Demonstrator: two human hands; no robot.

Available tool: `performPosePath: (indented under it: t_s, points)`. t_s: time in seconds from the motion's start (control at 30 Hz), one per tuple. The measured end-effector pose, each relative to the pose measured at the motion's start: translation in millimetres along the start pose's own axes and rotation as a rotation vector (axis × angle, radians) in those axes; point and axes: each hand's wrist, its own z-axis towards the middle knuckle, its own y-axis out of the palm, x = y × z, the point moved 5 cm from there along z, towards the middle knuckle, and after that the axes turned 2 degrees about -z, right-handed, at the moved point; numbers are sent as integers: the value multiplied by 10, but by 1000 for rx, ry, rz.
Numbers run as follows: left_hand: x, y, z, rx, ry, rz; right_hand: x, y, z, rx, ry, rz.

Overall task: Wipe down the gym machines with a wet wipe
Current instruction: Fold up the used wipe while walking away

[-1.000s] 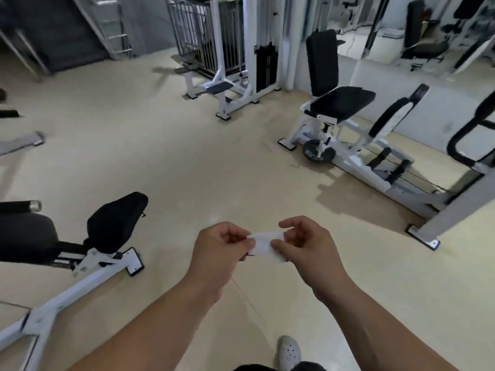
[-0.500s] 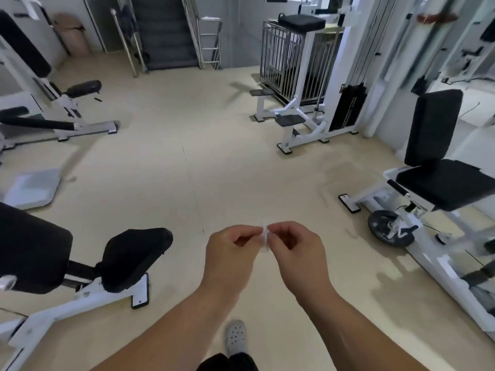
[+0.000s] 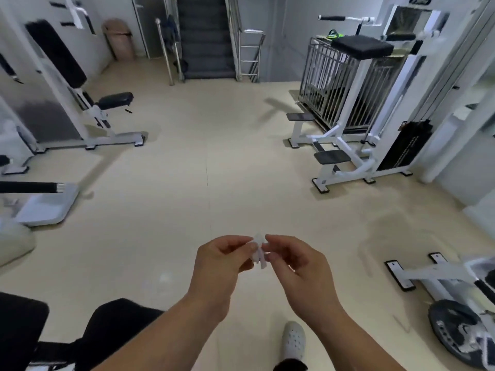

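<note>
Because the wet wipe (image 3: 259, 250) is bunched small, I pinch it from both sides: left hand (image 3: 219, 266) fingertips on one edge, right hand (image 3: 300, 271) fingertips on the other. Judgement: a two-handed hold to spread it open before wiping. It hangs before me over the floor (image 3: 209, 162), touching no machine. Room: open floor ahead. The black seat pad (image 3: 115, 325) lies just under my left forearm and is the nearest target. The weight-stack machine (image 3: 348, 145) stands well apart to the right, and a plate-loaded frame (image 3: 439, 277) is near my right arm.
</note>
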Motion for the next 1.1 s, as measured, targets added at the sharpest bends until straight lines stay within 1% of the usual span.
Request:
performPosePath:
  t_s: [0.1, 0.17, 0.3, 0.4, 0.5, 0.57, 0.63, 0.73, 0.9, 0.97, 1.1]
  points:
    - [80, 60, 792, 31, -4, -1, 206, 134, 970, -67, -90, -10]
    - [177, 79, 1281, 72, -21, -18, 314, 255, 1612, -159, -120, -40]
    - [523, 11, 2157, 189, -46, -157, 301, 610, 2745, -368, -164, -6]
    - [831, -169, 2718, 289, -28, -247, 186, 1004, 3499, -495, -234, 2]
    - [1083, -432, 3229, 322, 8, -228, 153, 1530, 4146, -608, -261, 17]
    - [1229, -674, 3610, 343, 26, -185, 152, 1937, 4560, -622, -299, 3]
    - [1362, -1002, 4029, 407, 52, -150, 121, 2392, 4973, -632, -329, -10]
    - [1575, -1570, 4709, 468, 113, -159, -3, 3137, 5552, -663, -369, -26]
    - [2060, -2472, 5740, 548, 127, -300, -357, 4343, 6472, -698, -255, -18]
    - [2274, -2818, 6059, 569, 148, -329, -562, 4818, 6784, -751, -244, 1]
    - [2625, -3608, 6546, 639, 171, -313, -860, 5770, 7298, -871, -262, 40]
